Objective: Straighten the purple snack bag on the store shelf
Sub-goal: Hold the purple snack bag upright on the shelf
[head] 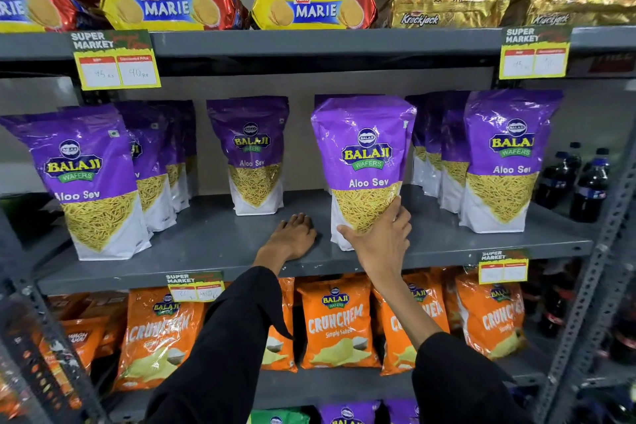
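Head view: the purple bag (363,162) stands upright on the grey shelf (213,237) at centre right of the frame, its label facing out and its top leaning slightly left. The right hand (380,237) grips the bag's lower front corner, with its fingers (395,208) wrapped on the right edge and the thumb pressed across the white base. The left hand (292,236) lies palm down on the bare shelf just left of the bag, fingers loosely curled and grasping nothing. More purple bags (86,179) stand on the same shelf at left, centre and right. Orange bags (339,323) fill the shelf below, and yellow biscuit packs (309,7) line the shelf at the top of the frame.
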